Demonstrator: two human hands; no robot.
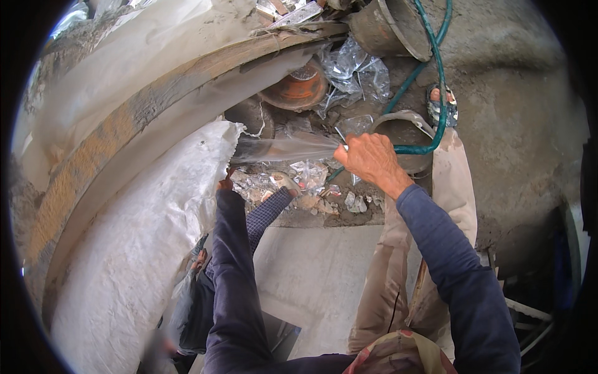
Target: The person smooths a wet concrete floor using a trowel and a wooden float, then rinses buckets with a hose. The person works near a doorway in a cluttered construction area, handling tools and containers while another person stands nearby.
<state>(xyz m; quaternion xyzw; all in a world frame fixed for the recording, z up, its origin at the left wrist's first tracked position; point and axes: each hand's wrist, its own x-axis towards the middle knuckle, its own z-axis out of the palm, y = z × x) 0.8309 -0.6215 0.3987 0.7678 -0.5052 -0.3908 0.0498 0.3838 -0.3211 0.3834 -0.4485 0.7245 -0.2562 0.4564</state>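
My right hand [372, 161] is closed round the end of a green hose [414, 149], its thumb at the opening. From there a fan of water [289, 149] sprays leftward to the ragged edge of a large white woven sheet or sack [143, 230]. At that edge is my left hand [226, 181], fingers bent against the material; most of this hand is hidden, and it appears to grip the edge. Below the hose sits a dirty round bucket [405, 128].
A curved, mud-stained rim [140, 103] arcs across the left. Another bucket [389, 28], an orange-brown basin [299, 90] and clear plastic [355, 71] lie at the far side. Rubble [355, 202] borders a concrete slab [317, 255]. Another person [196, 305] is at lower left.
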